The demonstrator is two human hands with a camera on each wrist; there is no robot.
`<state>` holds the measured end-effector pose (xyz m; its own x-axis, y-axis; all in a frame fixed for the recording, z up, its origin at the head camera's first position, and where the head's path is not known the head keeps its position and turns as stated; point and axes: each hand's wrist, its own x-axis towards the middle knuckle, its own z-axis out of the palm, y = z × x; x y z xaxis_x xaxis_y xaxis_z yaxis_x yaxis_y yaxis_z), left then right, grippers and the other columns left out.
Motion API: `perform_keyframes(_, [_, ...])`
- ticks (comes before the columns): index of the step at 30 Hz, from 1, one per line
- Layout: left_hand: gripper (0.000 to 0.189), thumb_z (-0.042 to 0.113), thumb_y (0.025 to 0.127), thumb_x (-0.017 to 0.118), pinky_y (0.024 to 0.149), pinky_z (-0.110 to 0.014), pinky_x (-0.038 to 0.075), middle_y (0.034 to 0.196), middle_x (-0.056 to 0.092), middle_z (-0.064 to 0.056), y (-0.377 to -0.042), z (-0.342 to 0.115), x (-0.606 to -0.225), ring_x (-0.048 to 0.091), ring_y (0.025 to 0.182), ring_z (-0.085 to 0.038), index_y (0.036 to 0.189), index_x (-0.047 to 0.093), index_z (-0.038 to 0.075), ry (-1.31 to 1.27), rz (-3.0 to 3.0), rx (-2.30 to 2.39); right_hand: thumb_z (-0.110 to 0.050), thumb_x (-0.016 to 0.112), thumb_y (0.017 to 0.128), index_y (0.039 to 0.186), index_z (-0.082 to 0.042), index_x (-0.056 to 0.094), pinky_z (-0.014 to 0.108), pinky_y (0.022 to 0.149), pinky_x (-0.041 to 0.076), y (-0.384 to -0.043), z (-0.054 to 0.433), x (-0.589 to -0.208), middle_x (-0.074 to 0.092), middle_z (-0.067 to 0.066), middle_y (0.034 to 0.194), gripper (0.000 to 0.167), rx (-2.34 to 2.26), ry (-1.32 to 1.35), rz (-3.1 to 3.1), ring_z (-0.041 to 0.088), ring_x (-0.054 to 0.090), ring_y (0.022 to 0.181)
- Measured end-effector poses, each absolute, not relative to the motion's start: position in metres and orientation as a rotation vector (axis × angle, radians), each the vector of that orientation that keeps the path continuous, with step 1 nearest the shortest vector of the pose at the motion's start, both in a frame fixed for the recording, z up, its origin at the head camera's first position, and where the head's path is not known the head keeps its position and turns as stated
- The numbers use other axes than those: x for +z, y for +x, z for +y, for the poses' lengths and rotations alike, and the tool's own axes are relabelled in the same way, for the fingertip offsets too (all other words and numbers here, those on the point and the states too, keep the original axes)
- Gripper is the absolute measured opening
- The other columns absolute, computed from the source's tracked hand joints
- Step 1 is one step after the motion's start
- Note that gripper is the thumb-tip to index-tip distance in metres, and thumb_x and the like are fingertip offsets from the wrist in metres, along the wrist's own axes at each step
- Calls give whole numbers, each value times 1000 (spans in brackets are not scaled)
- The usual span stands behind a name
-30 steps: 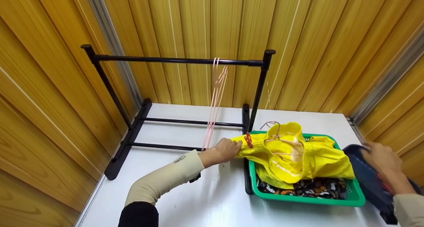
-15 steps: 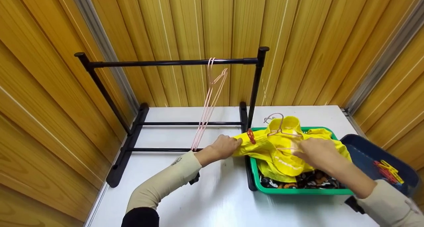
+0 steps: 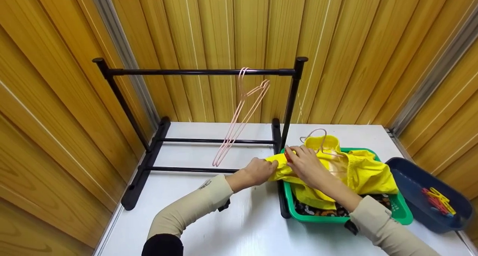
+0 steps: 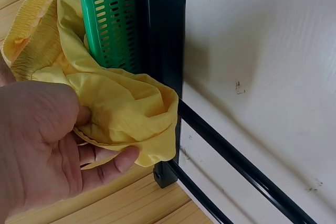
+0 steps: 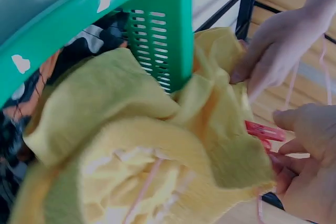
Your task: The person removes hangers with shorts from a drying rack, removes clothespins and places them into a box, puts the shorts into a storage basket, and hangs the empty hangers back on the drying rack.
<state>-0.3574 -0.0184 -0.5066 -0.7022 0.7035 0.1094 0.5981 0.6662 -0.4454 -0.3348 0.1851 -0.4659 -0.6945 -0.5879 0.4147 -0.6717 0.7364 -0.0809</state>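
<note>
A yellow garment (image 3: pixel 373 177) with a gathered neckline lies over the green basket (image 3: pixel 317 219), a pink wire hanger (image 3: pixel 324 138) inside its neck. My left hand (image 3: pixel 257 170) grips the sleeve end beyond the basket's left side; the left wrist view shows thumb and fingers around the yellow cloth (image 4: pixel 126 108). Farther up that sleeve, my right hand (image 3: pixel 308 166) pinches a red clothespin (image 5: pixel 265 131) at the garment's edge. In the head view the right fingers cover most of this clothespin.
Left of the basket stands a black rack (image 3: pixel 201 72), with pink hangers (image 3: pixel 239 114) hooked on its top bar. At right a navy tray (image 3: pixel 407 170) holds red, yellow and blue clothespins (image 3: pixel 438 200). Dark patterned cloth (image 3: pixel 310 210) lies under the garment. Wooden panels surround the white table.
My right hand has come left from the navy tray, across the garment, to the red clothespin. The left hand keeps its grip on the sleeve. The hangers on the rack have swung.
</note>
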Motion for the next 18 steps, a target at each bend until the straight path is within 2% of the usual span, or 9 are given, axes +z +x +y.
perform_keyframes(7, [14, 23, 99, 61, 58, -30, 60, 84, 68, 4, -361, -13, -504, 73, 74, -15, 106, 53, 14, -1049, -2736, 579, -5, 77, 88, 135, 6, 61, 58, 95, 47, -344, 189, -475, 67, 19, 116, 51, 635, 1008, -2467, 38, 60, 110])
perform_keyframes(13, [15, 24, 99, 60, 58, -29, 60, 83, 67, 4, -362, -12, -503, 72, 73, -15, 108, 53, 13, -1083, -2750, 604, -3, 81, 83, 110, 1, 70, 41, 88, 56, -346, 191, -481, 67, 10, 105, 30, 807, 1050, -2411, 25, 62, 100])
perform_keyframes(15, [15, 24, 99, 60, 57, -28, 60, 81, 66, 4, -362, -11, -504, 72, 72, -15, 107, 53, 13, -1095, -2732, 612, -3, 81, 83, 103, -1, 67, 39, 86, 57, -347, 191, -483, 67, 9, 101, 24, 831, 1059, -2414, 23, 63, 95])
perform_keyframes(18, [15, 25, 100, 59, 57, -28, 59, 80, 65, 5, -362, -11, -504, 71, 71, -13, 107, 54, 13, -1100, -2707, 636, -6, 79, 86, 100, -5, 63, 41, 87, 55, -347, 191, -485, 67, 7, 98, 21, 808, 1068, -2429, 22, 63, 92])
